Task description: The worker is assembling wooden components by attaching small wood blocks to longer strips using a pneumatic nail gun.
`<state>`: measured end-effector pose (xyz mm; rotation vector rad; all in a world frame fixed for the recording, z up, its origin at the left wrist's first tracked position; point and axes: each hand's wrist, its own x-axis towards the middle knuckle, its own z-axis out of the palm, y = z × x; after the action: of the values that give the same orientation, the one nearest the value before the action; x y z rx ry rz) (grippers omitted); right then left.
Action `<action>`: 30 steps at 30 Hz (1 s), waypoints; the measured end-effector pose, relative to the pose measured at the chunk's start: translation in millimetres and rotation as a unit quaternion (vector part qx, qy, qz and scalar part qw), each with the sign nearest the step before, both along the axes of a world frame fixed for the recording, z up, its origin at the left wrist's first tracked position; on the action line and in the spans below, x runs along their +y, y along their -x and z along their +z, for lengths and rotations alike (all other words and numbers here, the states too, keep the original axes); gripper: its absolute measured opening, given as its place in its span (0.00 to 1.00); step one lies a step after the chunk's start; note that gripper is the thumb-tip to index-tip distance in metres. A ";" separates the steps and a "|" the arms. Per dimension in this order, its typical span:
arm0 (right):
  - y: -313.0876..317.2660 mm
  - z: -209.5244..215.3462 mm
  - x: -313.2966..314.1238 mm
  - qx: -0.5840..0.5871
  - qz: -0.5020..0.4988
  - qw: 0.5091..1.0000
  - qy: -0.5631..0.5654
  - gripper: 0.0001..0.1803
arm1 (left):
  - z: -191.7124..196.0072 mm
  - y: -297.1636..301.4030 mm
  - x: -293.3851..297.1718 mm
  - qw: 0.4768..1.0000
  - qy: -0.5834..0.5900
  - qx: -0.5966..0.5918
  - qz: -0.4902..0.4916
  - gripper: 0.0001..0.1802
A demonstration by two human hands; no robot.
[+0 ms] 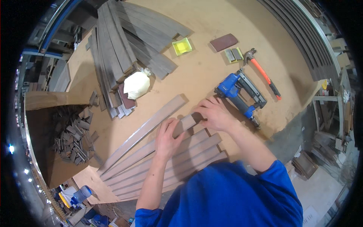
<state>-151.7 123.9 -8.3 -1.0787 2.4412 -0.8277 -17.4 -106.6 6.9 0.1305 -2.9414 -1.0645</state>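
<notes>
Several long grey-brown wooden slats (151,162) lie side by side on the plywood workbench (211,72) in front of me. My left hand (168,138) presses flat on one slat near its far end. My right hand (215,112) rests fingers-down on the end of the same group of slats, touching the slat ends. One longer slat (145,130) lies at an angle to the left of the others. Neither hand holds a tool.
A blue nail gun (239,92) lies just beyond my right hand. An orange-handled hammer (263,73), nail strips (233,55), a sanding block (224,42), a yellow tray (182,46), a white bag (137,84) and stacked slats (121,45) lie farther back. A cardboard box of offcuts (72,140) stands left.
</notes>
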 end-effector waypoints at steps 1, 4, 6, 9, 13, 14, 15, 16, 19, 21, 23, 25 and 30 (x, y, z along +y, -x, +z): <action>0.9 -2.0 -0.3 0.006 0.013 1.000 0.017 0.31 | -1.0 3.0 2.1 1.000 0.006 0.001 0.000 0.30; 2.7 -5.9 0.9 0.010 0.025 0.999 0.022 0.31 | -2.0 9.7 5.3 1.000 0.012 -0.009 -0.009 0.30; 5.1 -8.6 0.5 -0.002 0.016 0.999 0.027 0.31 | -3.8 11.7 5.6 1.000 0.015 -0.020 -0.017 0.30; 9.2 -10.1 1.5 -0.014 0.011 0.999 0.035 0.31 | -7.1 13.2 6.0 0.999 0.026 -0.028 -0.017 0.31; 14.8 -7.3 0.6 -0.023 0.020 0.999 0.011 0.30 | -4.8 15.1 9.3 0.997 0.061 -0.036 -0.024 0.31; 14.4 -7.5 1.1 -0.026 0.016 0.999 0.012 0.30 | -5.0 15.3 9.7 0.997 0.070 -0.040 -0.022 0.31; 13.9 -7.8 1.4 -0.024 0.019 0.999 0.020 0.30 | -5.3 15.1 10.5 0.996 0.070 -0.042 -0.025 0.31; 13.5 -7.9 2.0 -0.021 0.022 0.999 0.028 0.30 | -5.6 15.0 11.2 0.996 0.073 -0.043 -0.021 0.31; 13.0 -7.5 3.2 -0.023 0.021 0.999 0.022 0.30 | -5.2 15.7 13.3 0.995 0.084 -0.048 -0.018 0.32; 13.0 -8.5 2.9 -0.028 0.022 0.999 0.015 0.30 | -4.1 16.2 14.8 0.994 0.091 -0.051 -0.019 0.32; 12.3 -5.2 2.0 -0.033 0.023 0.999 0.009 0.30 | -3.6 16.2 16.4 0.994 0.099 -0.052 -0.015 0.32; 9.8 3.7 0.9 -0.037 0.014 0.999 -0.029 0.29 | -4.9 15.2 17.5 0.993 0.107 -0.048 -0.014 0.32; 0.0 -1.7 2.3 -0.030 -0.030 0.999 0.000 0.30 | -5.0 15.0 21.5 0.992 0.119 -0.045 -0.013 0.32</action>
<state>-151.7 126.2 -10.0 -0.9708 2.4332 -0.8660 -32.4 -85.1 1.8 0.1405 -3.1308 -0.7195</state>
